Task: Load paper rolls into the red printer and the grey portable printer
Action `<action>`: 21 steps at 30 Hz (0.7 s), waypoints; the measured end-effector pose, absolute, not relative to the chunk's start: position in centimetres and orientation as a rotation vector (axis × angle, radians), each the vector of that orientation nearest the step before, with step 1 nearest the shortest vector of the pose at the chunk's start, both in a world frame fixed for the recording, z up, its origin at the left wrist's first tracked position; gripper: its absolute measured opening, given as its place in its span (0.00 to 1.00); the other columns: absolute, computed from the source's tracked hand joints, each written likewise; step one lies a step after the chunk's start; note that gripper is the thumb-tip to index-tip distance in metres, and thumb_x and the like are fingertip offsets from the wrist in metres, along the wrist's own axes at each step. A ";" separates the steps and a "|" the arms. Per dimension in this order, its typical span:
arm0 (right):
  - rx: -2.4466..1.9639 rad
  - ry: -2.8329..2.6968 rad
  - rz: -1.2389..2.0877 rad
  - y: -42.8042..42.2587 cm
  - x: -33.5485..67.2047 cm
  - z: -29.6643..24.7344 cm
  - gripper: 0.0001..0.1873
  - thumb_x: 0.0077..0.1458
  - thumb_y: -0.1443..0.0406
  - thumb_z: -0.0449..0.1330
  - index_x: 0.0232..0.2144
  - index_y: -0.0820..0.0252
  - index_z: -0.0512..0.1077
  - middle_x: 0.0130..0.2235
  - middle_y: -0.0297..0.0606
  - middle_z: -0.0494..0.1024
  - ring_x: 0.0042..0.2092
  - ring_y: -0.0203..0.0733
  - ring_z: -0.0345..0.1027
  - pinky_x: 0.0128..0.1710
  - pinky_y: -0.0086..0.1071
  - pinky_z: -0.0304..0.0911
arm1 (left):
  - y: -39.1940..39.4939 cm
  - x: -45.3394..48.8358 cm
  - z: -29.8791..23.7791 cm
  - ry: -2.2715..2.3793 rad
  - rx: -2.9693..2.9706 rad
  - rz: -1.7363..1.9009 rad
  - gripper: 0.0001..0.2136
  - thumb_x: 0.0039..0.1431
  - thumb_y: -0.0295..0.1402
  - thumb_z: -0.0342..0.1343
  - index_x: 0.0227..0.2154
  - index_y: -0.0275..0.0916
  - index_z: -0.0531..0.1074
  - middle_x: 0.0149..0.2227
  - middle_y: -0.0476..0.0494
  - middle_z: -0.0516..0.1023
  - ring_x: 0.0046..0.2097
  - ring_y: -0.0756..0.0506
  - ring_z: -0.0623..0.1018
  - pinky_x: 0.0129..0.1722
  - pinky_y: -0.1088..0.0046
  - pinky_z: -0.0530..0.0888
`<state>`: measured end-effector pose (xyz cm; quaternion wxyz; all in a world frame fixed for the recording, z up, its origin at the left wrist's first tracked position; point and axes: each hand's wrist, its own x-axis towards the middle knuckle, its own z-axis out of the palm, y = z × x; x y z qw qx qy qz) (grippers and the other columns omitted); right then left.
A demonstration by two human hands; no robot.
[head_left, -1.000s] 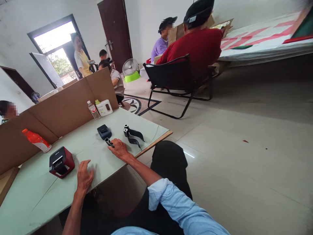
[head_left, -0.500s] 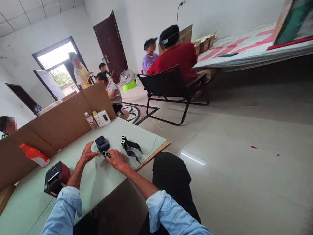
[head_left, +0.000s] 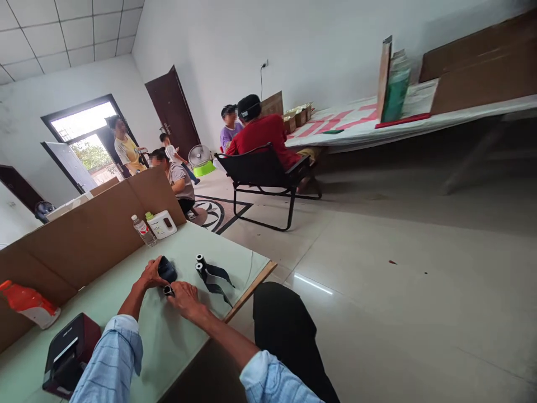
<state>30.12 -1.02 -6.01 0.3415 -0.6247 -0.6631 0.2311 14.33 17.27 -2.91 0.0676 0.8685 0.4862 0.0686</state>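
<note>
dark device in the grip of the left hand, small black roll in that of the right hand

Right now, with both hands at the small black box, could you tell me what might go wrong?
The two ribbon rolls lie loose near the table edge, tails trailing; the right hand could sweep them off.
The small roll in the right hand could slip and roll away while the left hand rests on the box.
The printer sits by the left sleeve; an elbow might nudge it.
</note>
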 end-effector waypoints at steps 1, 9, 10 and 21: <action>-1.636 -1.715 0.582 -1.1 30.1 -6.1 0.09 0.66 0.64 0.60 0.47 0.56 0.77 0.52 0.45 0.83 0.56 0.52 0.76 0.49 0.37 0.63 | 17.3 14.3 -3.1 1.491 2.611 0.200 0.58 0.34 0.38 0.76 0.72 0.40 0.57 0.64 0.29 0.69 0.65 0.28 0.72 0.64 0.52 0.70; -1.747 -1.631 0.437 -1.8 32.1 -5.9 0.07 0.68 0.65 0.59 0.46 0.56 0.75 0.52 0.44 0.82 0.55 0.50 0.77 0.48 0.35 0.64 | 15.4 12.8 -1.8 1.552 2.534 0.160 0.60 0.32 0.40 0.75 0.72 0.40 0.57 0.66 0.29 0.68 0.66 0.26 0.72 0.63 0.52 0.72; -1.763 -1.636 0.437 -1.8 32.3 -5.8 0.06 0.68 0.65 0.60 0.46 0.56 0.75 0.52 0.44 0.82 0.56 0.50 0.77 0.48 0.35 0.64 | 14.7 12.4 -1.5 1.567 2.524 0.150 0.59 0.33 0.40 0.75 0.72 0.39 0.57 0.66 0.28 0.68 0.66 0.26 0.72 0.63 0.52 0.71; -1.794 -1.709 0.449 -2.2 32.6 -6.8 0.09 0.67 0.64 0.60 0.48 0.57 0.73 0.54 0.46 0.82 0.59 0.50 0.75 0.51 0.36 0.62 | 6.6 6.7 -1.8 1.699 2.477 0.200 0.58 0.36 0.36 0.72 0.74 0.38 0.54 0.66 0.29 0.67 0.66 0.27 0.70 0.62 0.54 0.70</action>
